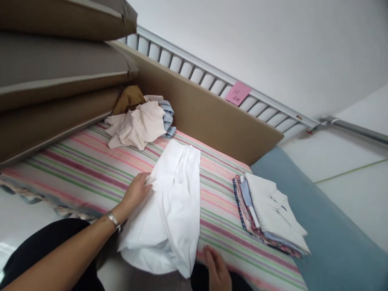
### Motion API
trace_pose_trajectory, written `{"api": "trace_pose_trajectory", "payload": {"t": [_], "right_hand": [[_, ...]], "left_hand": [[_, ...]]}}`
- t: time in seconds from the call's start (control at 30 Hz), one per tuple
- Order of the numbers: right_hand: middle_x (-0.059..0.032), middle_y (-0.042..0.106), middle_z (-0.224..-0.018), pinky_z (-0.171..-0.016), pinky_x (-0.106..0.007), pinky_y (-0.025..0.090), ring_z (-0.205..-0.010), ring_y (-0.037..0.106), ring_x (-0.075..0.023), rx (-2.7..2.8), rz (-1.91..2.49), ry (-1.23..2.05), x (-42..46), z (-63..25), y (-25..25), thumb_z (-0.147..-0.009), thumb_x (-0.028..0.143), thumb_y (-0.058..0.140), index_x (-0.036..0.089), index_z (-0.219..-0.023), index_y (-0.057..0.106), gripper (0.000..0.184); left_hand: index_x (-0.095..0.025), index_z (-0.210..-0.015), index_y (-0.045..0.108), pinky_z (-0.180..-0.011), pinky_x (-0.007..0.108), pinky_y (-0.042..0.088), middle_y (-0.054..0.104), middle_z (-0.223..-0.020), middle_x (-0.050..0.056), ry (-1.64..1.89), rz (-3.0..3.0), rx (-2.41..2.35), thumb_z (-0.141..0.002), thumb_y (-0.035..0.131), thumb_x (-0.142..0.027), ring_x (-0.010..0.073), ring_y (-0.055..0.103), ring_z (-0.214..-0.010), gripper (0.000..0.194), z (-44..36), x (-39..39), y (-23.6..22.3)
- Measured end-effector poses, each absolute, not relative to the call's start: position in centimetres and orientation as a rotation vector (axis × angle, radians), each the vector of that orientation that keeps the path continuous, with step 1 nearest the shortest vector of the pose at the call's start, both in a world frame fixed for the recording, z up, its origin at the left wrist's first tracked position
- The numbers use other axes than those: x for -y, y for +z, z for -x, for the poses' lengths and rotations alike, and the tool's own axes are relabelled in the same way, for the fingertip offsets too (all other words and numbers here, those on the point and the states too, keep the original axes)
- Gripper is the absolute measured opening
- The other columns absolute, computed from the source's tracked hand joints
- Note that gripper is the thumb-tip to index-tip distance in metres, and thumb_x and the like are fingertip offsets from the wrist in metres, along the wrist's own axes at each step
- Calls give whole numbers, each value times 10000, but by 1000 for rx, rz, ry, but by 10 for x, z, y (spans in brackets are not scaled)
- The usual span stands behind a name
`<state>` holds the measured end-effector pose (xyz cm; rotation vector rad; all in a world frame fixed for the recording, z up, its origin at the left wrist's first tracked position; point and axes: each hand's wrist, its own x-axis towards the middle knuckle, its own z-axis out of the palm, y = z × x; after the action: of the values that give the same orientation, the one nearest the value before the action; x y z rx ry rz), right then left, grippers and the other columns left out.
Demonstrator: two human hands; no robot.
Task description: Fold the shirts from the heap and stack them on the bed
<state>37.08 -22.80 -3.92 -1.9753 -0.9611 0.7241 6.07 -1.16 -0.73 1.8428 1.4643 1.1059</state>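
A white shirt (174, 202), partly folded into a long shape, lies across the striped bedspread (121, 155). Its lower end hangs past the near edge of the bed. My left hand (137, 194) has its fingers closed on the shirt's left side, with a silver bracelet on that wrist. Just right of the shirt's lower end is my right hand (216, 268), holding nothing, its fingers loosely bent and a little apart; the frame's bottom edge cuts it off.
A stack of folded clothes (273, 210) sits to the right, a white ribbed shirt on top. Crumpled garments (139, 121) are heaped at the back left, beside stacked padded boards (66, 60). A brown board (206, 113) and a white radiator (184, 66) with a pink note (238, 93) line the back.
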Motion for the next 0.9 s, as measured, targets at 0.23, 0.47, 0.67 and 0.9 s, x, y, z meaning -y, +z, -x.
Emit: {"api": "trace_pose_trajectory", "payload": {"t": [0.23,0.47,0.67,0.9], "right_hand": [[-130,627,-1170,-840,-347,509,-1098,577,-289,557,1770,1242,270,-346,-69,-477,770,630,195,-1060,629,819],[-112,561,-1278,-822,-302,510,-1126,561,-255,621,1552,1336,237,-314,-66,-606,713,594,181,-1238,525,829],[-104,702,-921,-635,-300,516,-870,651,-278,808,1714,1253,224,-316,-85,-456,671,684,142,-931,678,710],[-86,716,-776,-756,-352,484,-846,649,-297,1106,1838,1146,220,-323,-74,-529,559,660,164,-759,715,460]], "left_hand": [[-148,-932,567,-734,303,473,636,-879,60,1221,-1106,-1478,-765,522,-518,199,602,-815,408,-16,118,-30],[-142,-1023,641,-910,358,427,652,-1117,110,914,-994,-1312,-639,632,-614,277,556,-1086,609,-17,163,-38],[-101,-991,670,-899,373,455,714,-948,114,809,-969,-1119,-582,706,-574,293,625,-981,626,-27,163,-43],[-110,-920,687,-801,366,505,729,-852,108,833,-903,-1102,-545,757,-491,292,660,-876,539,-34,170,-44]]}}
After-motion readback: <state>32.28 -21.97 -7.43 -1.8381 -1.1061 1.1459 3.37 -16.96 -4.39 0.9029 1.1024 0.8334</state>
